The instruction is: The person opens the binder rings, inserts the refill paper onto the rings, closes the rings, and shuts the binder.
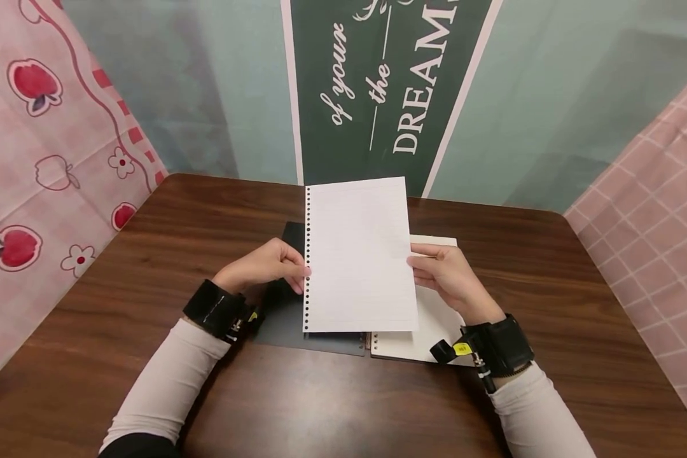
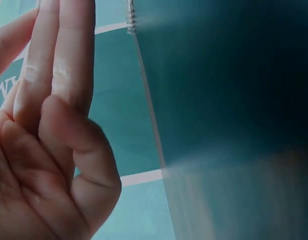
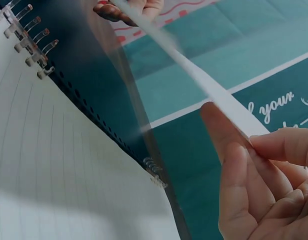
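Note:
A white lined loose-leaf sheet [image 1: 357,254], punched with holes along its left edge, is held up over an open ring binder. My left hand [image 1: 275,264] pinches the holed edge, thumb in front; in the left wrist view the thumb of that hand [image 2: 69,150] bends against the fingers. My right hand [image 1: 449,277] grips the right edge between thumb and fingers. In the right wrist view the sheet [image 3: 214,92] shows nearly edge-on. Below it, the binder has a dark cover [image 1: 315,340] at left and lined pages [image 3: 69,165] at right, with opened rings [image 3: 31,42] between them.
The binder lies on a brown wooden table [image 1: 320,401]. Behind stands a green cloth [image 1: 378,95] with white lettering. Patterned pink cloths hang at the left [image 1: 34,159] and right [image 1: 652,242]. Black straps [image 1: 500,346] with small cameras circle both wrists.

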Motion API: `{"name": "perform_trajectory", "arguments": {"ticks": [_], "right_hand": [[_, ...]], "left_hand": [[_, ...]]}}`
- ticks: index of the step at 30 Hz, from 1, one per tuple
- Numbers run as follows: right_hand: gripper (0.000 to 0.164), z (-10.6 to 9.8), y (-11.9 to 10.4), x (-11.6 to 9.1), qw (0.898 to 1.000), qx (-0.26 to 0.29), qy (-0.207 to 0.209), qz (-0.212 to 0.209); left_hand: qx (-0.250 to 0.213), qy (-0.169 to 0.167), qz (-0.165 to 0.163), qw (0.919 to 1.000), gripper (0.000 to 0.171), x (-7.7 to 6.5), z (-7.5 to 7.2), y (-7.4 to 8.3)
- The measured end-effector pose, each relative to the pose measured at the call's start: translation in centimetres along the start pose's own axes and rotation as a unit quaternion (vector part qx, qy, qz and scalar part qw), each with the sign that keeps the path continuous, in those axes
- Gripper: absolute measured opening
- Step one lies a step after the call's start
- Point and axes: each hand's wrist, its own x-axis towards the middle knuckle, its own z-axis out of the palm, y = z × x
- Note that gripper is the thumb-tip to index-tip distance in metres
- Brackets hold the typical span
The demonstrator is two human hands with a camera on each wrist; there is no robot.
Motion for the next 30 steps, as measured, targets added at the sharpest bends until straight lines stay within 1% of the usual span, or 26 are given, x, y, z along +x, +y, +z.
{"name": "perform_trajectory", "arguments": {"ticks": [4,9,19,26,30], "right_hand": [[0.049,-0.6,0.4,-0.5,1.0,-0.004,0.011,-0.005],[0.053,-1.4,0.7,-1.1,1.0,0.008,0.011,0.001],[0.058,-2.0,0.8,-2.1,1.0,0.016,0.001,-0.006],[0.057,-2.6,1.0,-2.4,1.0,0.007,0.019,-0.005],[0.058,-3.1,1.1,-2.7,1.0,0.002,0.023,-0.009]], "left_hand": [[0.006,-0.009,0.007,0.9999,0.02,0.4,0.5,0.3],[0.015,-0.02,0.011,0.9996,0.021,0.8,1.1,0.8],[0.002,-0.027,0.009,0.9996,0.021,1.4,1.8,1.2],[-0.006,-0.042,0.018,0.9989,0.022,1.9,2.2,1.4],[-0.01,-0.046,0.022,0.9987,0.021,2.2,2.5,1.7]]}}
